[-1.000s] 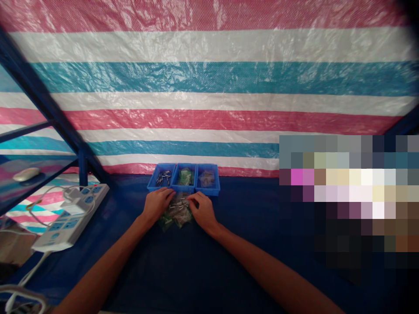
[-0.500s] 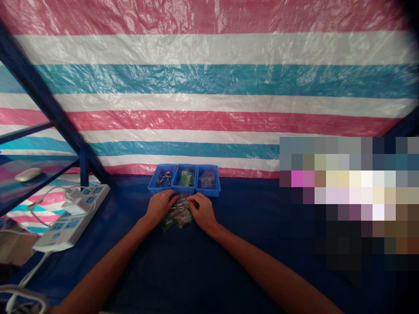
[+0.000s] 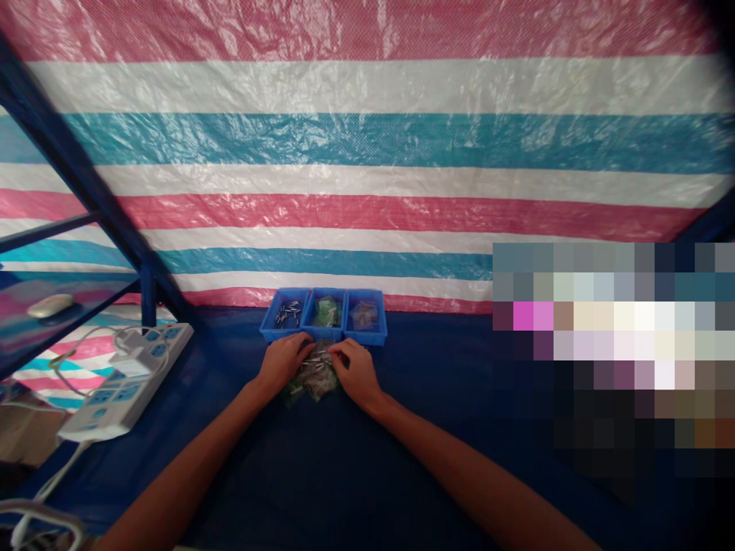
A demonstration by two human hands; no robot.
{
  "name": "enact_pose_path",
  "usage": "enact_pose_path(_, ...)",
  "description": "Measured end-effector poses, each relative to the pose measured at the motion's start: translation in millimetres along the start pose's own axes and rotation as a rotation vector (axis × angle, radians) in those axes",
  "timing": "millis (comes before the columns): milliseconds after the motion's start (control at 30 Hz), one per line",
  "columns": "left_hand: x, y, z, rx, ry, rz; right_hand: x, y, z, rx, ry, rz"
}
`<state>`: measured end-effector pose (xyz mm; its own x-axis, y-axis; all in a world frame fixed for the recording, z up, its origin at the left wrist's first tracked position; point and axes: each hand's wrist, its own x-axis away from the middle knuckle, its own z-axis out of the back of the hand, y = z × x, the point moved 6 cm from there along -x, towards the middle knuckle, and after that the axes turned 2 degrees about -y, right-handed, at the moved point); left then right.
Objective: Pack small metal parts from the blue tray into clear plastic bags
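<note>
My left hand [image 3: 282,363] and my right hand [image 3: 354,373] rest side by side, fingertips close together, on a small heap of clear plastic bags [image 3: 315,384] with a greenish tint. Loose silver metal pins [image 3: 315,360] lie on the heap between my fingers. Just beyond my hands stands a blue three-compartment tray [image 3: 322,297]. Its left compartment holds metal pins [image 3: 287,314], the middle a greenish bag [image 3: 326,312], and the right a clear bag [image 3: 364,315]. My fingers hide part of the heap.
A dark blue cloth [image 3: 321,474] covers the table. A white power strip [image 3: 123,383] with plugged-in adapters lies at the left, with cables nearby. A white mouse [image 3: 50,305] sits on a shelf. A striped tarpaulin [image 3: 367,145] hangs behind, and a pixelated patch [image 3: 609,360] covers the right.
My left hand has shifted slightly to the right, closer to my right hand, over the heap. The view has tilted slightly. The tray has not visibly moved.
</note>
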<state>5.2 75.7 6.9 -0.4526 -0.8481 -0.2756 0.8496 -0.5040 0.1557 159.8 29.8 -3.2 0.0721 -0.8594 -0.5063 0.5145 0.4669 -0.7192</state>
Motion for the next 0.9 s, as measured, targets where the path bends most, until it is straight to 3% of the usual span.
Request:
enact_pose_path(533, 2.2, 7.8, 0.1, -0.078, 0.037, -0.076, -0.2, 1.1, -1.5, 0.002, -0.006, 0.000)
enact_pose_path(900, 9.3, 19.5, 16.4, -0.059, 0.361, -0.196, -0.7, -0.8, 0.0, -0.008, 0.009, 0.015)
